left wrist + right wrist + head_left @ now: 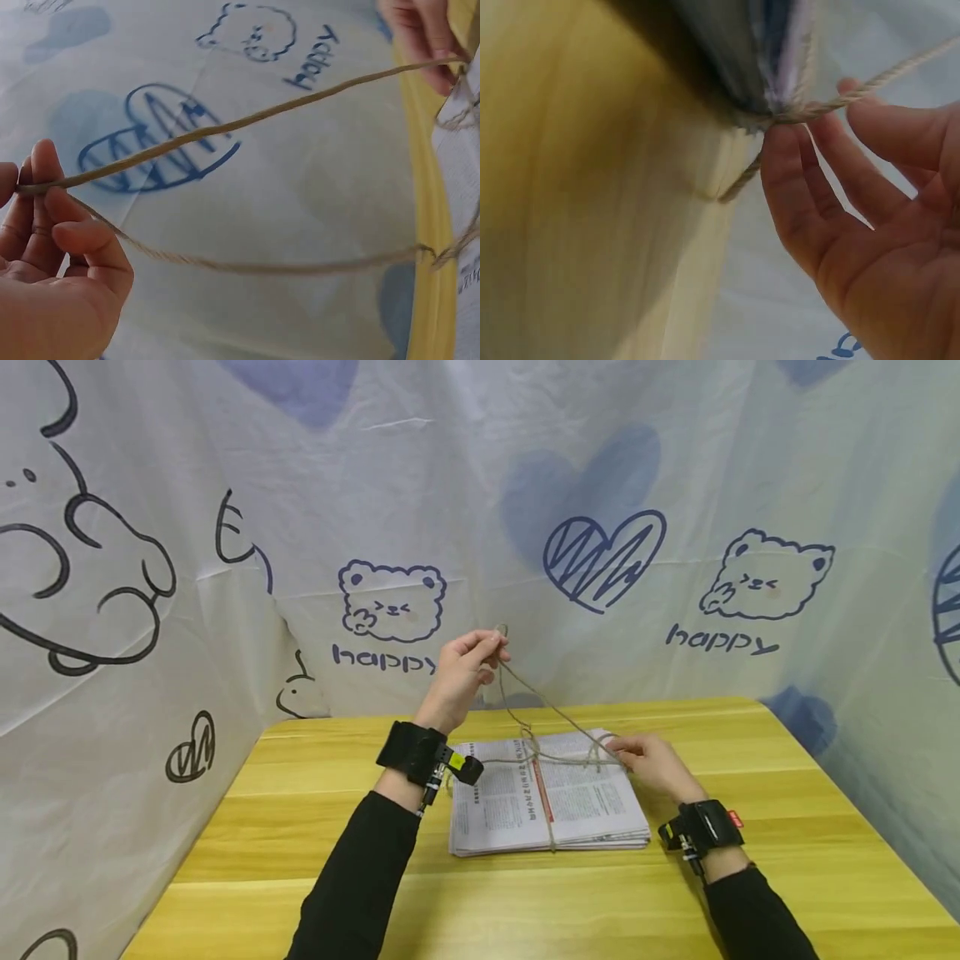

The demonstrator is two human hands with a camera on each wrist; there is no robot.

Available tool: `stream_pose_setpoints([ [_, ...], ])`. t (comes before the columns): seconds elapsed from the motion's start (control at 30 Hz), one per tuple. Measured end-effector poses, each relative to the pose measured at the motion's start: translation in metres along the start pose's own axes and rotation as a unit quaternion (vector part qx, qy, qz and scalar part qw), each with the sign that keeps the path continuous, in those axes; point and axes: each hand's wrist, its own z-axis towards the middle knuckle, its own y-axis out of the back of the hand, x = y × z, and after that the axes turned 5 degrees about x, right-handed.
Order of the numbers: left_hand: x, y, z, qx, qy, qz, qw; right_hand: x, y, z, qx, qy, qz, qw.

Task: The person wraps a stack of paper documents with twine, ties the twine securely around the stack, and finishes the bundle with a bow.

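Observation:
A flat stack of newspapers (495, 818) lies on the table, with twine (202, 133) crossing over its top and running down the near side. My left hand (467, 672) is raised above the far edge of the stack and pinches the twine, a small loop standing above the fingertips. From there two strands slope down, one to the crossing on the papers and one to the right edge. At that edge my right hand (652, 764) touches the twine with its fingertips, its fingers nearly straight and the thumb apart from them in the right wrist view.
The yellow wood-grain table (315, 843) extends around the stack. A pale printed curtain (480, 502) with hearts and bears hangs behind the table and along both sides. Each wrist wears a black strap with a small camera.

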Motion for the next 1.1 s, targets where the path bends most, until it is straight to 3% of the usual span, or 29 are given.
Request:
stream_pose_setpoints([
  [0.13, -0.009, 0.018, -0.006, -0.031, -0.025, -0.026, 0.9988, 0.000, -0.006, 0.002, -0.008, 0.034, -0.072, 0.997],
  [0.27, -0.016, 0.033, -0.010, -0.049, -0.046, -0.080, 0.9945, -0.003, -0.008, 0.004, 0.003, 0.044, -0.091, 0.995],
  [0.43, -0.013, 0.052, -0.016, -0.063, -0.024, -0.142, 0.9876, -0.009, -0.006, 0.006, 0.004, 0.027, -0.115, 0.993],
  [0.53, -0.005, 0.061, -0.017, -0.088, -0.002, -0.118, 0.9891, -0.015, -0.001, 0.003, -0.003, -0.001, -0.127, 0.992],
  [0.7, 0.020, 0.079, -0.018, -0.135, 0.023, -0.018, 0.9905, -0.026, 0.016, -0.007, -0.017, -0.055, -0.118, 0.991],
  [0.87, 0.046, 0.095, -0.021, -0.165, 0.042, 0.081, 0.9820, -0.038, 0.031, -0.014, -0.065, -0.080, -0.119, 0.988],
  [0.93, 0.053, 0.101, -0.023, -0.185, 0.047, 0.082, 0.9782, -0.042, 0.035, -0.016, -0.087, -0.090, -0.118, 0.985],
  [1.1, 0.058, 0.120, -0.026, -0.270, 0.042, 0.000, 0.9618, -0.051, 0.043, -0.022, -0.142, -0.112, -0.100, 0.978],
])
